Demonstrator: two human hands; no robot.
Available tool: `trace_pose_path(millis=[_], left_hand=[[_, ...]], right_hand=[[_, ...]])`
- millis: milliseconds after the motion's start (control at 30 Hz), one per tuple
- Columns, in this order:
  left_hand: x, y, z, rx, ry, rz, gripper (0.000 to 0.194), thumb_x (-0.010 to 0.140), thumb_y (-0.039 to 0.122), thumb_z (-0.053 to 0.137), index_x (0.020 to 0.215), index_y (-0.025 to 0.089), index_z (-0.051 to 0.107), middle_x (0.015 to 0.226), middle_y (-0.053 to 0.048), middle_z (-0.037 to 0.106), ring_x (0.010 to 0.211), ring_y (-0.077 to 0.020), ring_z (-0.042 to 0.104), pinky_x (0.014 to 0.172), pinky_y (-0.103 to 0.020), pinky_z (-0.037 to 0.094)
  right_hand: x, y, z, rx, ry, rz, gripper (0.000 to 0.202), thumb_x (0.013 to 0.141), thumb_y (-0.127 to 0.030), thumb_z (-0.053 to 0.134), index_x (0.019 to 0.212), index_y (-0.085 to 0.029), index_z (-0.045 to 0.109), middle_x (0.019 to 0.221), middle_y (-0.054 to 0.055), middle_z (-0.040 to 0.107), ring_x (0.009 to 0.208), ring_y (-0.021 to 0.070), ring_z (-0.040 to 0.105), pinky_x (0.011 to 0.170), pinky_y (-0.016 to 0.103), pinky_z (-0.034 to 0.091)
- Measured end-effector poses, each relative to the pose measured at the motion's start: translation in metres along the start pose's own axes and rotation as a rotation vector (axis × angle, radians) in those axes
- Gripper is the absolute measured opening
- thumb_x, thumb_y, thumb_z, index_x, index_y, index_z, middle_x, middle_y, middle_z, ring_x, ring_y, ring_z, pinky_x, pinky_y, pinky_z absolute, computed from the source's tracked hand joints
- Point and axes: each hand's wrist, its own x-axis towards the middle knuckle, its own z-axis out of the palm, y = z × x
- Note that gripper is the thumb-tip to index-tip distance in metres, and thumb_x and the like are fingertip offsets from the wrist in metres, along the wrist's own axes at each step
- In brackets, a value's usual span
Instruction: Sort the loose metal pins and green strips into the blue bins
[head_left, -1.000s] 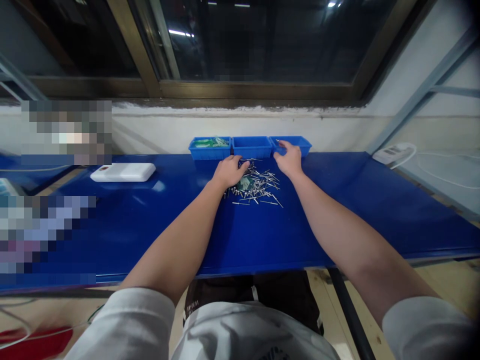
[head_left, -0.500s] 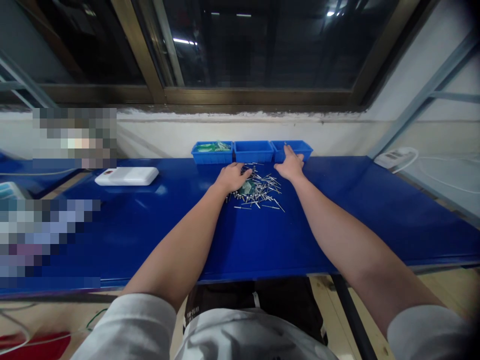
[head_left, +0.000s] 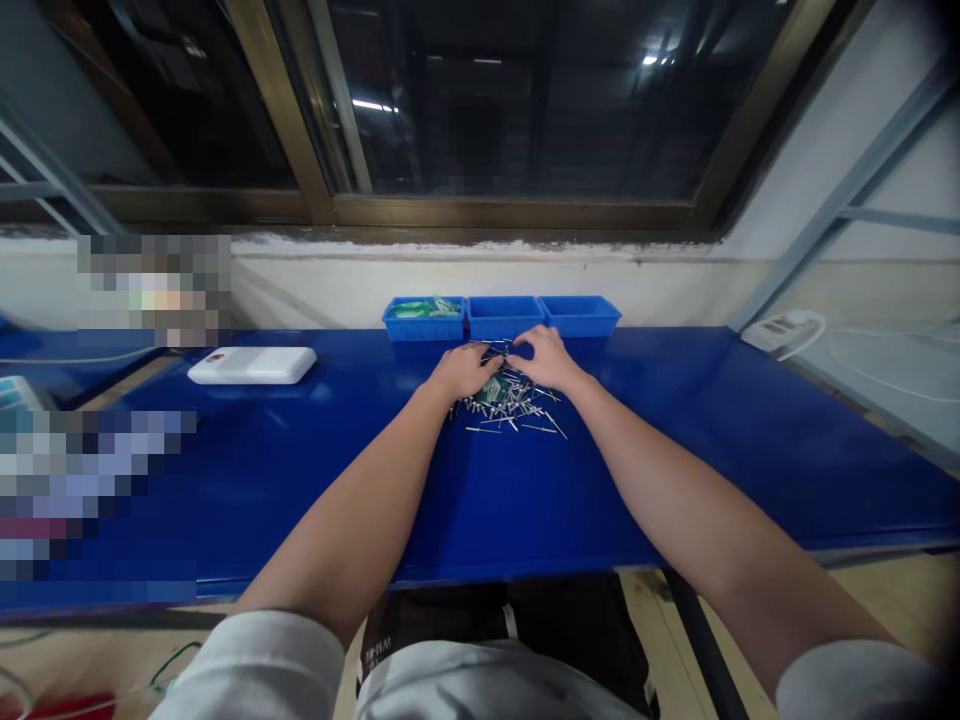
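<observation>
Metal pins [head_left: 517,402] lie in a pile toward the far edge of the worktop [head_left: 300,470], near its middle. The left hand [head_left: 463,371] and right hand [head_left: 546,358] bend over them; I can't tell if either grips one. Gently pinching single pins should work best. Dark trousers [head_left: 577,620] say "WM"; the rest is blurry.

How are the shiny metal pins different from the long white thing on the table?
The metal pins are thin and silver; the white thing is thick and white. The pins lie in a jumbled heap; the white thing is one piece, farther left. Both lie on the blue table.
</observation>
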Motion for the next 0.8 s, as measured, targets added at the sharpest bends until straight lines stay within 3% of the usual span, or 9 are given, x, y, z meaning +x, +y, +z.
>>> trace_pose_path(millis=[100,333,467,633,800], left_hand=[[0.0005,0.0004,-0.0004,0.008,0.006,0.008,0.042,0.091,0.048,0.036,0.106,0.019,0.062,0.114,-0.008,0.065,0.105,-0.0221,0.06,0.089,-0.031,0.045],[0.0024,-0.0014,0.0019,-0.008,0.032,0.064,0.036,0.091,0.041,0.036,0.101,0.019,0.064,0.109,-0.008,0.066,0.102,-0.0223,0.061,0.089,-0.033,0.046],[0.0024,-0.001,0.0009,-0.021,0.028,0.064,0.035,0.091,0.04,0.038,0.101,0.019,0.064,0.108,-0.008,0.066,0.101,-0.0218,0.061,0.088,-0.033,0.046],[0.0032,-0.0028,0.0018,-0.037,0.049,0.072,0.036,0.09,0.041,0.04,0.104,0.019,0.065,0.113,-0.008,0.065,0.105,-0.021,0.059,0.092,-0.032,0.045],[0.0036,-0.0037,0.002,-0.047,0.117,0.082,0.037,0.088,0.04,0.046,0.11,0.016,0.063,0.114,-0.01,0.064,0.107,-0.023,0.059,0.094,-0.035,0.045]], right_hand=[[-0.0009,-0.0021,0.005,-0.028,-0.09,-0.001,0.032,0.076,-0.046,0.059,0.093,-0.02,0.068,0.098,0.01,0.058,0.099,0.0265,0.049,0.09,0.043,0.038],[0.0011,-0.0048,-0.001,0.067,-0.154,-0.034,0.013,0.078,-0.029,0.061,0.077,-0.017,0.068,0.081,0.006,0.062,0.077,0.0173,0.055,0.076,0.031,0.042],[0.0008,-0.005,-0.0039,0.174,-0.188,-0.017,0.012,0.077,-0.027,0.061,0.076,-0.016,0.066,0.077,0.004,0.064,0.069,0.0148,0.055,0.065,0.027,0.04],[0.0008,-0.0004,-0.0035,0.262,-0.158,0.052,0.018,0.081,-0.03,0.054,0.082,-0.016,0.065,0.076,0.004,0.065,0.067,0.0144,0.055,0.063,0.026,0.039],[0.0016,0.001,-0.0041,0.266,-0.089,0.012,0.019,0.082,-0.029,0.051,0.078,-0.016,0.064,0.074,0.003,0.065,0.067,0.0145,0.055,0.063,0.025,0.038]])
